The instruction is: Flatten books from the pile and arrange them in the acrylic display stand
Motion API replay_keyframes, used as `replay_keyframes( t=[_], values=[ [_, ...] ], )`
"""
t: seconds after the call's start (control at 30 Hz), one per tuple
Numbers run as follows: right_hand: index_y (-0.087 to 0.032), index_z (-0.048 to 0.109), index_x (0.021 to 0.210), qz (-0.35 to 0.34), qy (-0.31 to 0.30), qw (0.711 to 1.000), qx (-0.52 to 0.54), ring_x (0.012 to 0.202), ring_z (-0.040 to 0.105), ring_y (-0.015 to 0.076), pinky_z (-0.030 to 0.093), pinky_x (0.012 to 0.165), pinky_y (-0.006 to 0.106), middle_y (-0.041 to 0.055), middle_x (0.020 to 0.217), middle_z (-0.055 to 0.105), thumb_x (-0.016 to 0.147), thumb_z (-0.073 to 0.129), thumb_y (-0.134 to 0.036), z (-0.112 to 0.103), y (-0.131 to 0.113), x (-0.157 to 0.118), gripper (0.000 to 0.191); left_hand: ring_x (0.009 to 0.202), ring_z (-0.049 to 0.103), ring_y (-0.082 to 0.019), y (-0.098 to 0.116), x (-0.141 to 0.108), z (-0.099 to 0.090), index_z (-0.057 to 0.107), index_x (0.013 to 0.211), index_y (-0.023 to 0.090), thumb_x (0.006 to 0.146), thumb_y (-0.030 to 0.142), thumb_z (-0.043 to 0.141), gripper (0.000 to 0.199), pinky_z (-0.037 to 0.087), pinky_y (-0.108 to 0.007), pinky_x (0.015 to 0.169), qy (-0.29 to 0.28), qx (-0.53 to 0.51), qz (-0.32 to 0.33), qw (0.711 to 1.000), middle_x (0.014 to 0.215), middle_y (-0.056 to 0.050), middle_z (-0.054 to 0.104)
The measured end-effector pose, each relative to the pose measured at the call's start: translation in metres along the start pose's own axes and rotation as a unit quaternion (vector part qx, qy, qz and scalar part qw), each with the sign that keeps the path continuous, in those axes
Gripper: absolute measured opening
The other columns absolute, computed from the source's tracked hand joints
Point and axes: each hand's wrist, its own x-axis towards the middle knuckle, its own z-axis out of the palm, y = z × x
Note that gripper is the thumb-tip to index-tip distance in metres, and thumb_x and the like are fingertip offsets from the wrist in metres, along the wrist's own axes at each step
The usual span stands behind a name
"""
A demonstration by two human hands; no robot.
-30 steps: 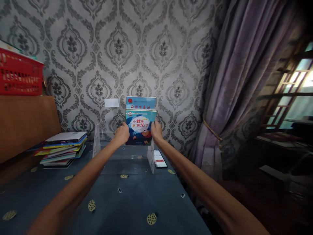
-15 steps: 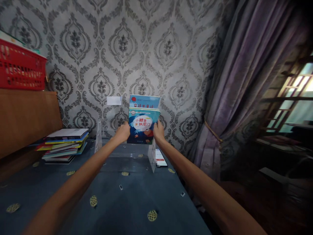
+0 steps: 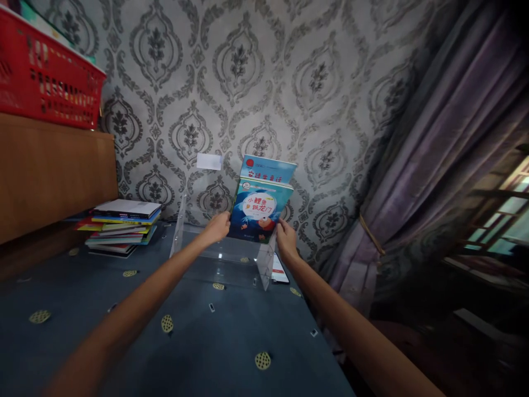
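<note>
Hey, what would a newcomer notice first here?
Probably the front blue rectangular book with a white oval on its cover, near the centre, held at its sides by the left hand and right hand. Next, perhaps the red slotted plastic basket at upper left, then the draped purple cloth curtain at right.

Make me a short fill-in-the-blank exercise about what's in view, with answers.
1. Held by the left hand and right hand, the front book partly hides the other book ____ it.
2. The basket at upper left is coloured ____.
3. In the picture, the phone lies to the ____ of the clear stand.
4. The book stack lies to the stand's ____.

Missing words: behind; red; right; left.
</note>
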Motion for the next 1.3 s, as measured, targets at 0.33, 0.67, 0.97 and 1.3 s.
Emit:
replay_keyframes(
  t=[0.33, 0.67, 0.97, 1.3],
  values=[
    [-0.015, 0.071, 0.119, 0.026, 0.018, 0.999, 0.007, 0.115, 0.064, 0.0311, 0.049, 0.103, 0.052, 0.0147, 0.118, 0.073, 0.084, 0.051, -0.042, -0.007, -0.007, -0.008, 0.049, 0.119, 0.063, -0.026, 0.005, -0.014, -0.004, 0.059, 0.123, 0.012, 0.091, 0.01, 0.048, 0.034, 0.047, -0.039, 0.104, 0.001, 0.026, 0.038, 0.999, 0.122, -0.016, 0.069],
    [-0.019, 0.067, 0.114, 0.029, -0.012, 0.999, -0.013, 0.103, 0.067, 0.0297, 0.053, 0.091, 0.049, 0.0142, 0.114, 0.072, 0.088, 0.051, -0.055, -0.019, -0.009, -0.107, 0.048, 0.115, 0.061, -0.022, -0.04, -0.09, -0.007, 0.061, 0.121, 0.017, 0.095, 0.014, 0.041, 0.032, 0.049, -0.038, 0.102, 0.048, -0.019, 0.111, 0.992, 0.12, -0.011, 0.068],
    [-0.024, 0.071, 0.105, 0.062, -0.194, 0.979, 0.016, 0.091, 0.07, 0.0266, 0.056, 0.08, 0.04, 0.0083, 0.101, 0.075, 0.094, 0.051, -0.05, 0.024, -0.045, -0.211, 0.035, 0.104, 0.065, -0.02, -0.102, -0.151, -0.002, 0.065, 0.107, 0.02, 0.094, 0.015, 0.04, 0.029, 0.051, -0.036, 0.096, 0.036, -0.069, 0.065, 0.995, 0.106, -0.008, 0.071],
    [-0.02, 0.068, 0.103, 0.081, -0.159, 0.983, 0.047, 0.091, 0.068, 0.0247, 0.054, 0.078, 0.037, 0.0093, 0.1, 0.073, 0.09, 0.052, -0.048, 0.047, -0.041, -0.191, 0.035, 0.103, 0.066, -0.02, -0.11, -0.163, -0.012, 0.065, 0.106, 0.021, 0.095, 0.019, 0.038, 0.029, 0.051, -0.036, 0.096, 0.048, -0.072, 0.029, 0.996, 0.106, -0.008, 0.072]
  ],
)
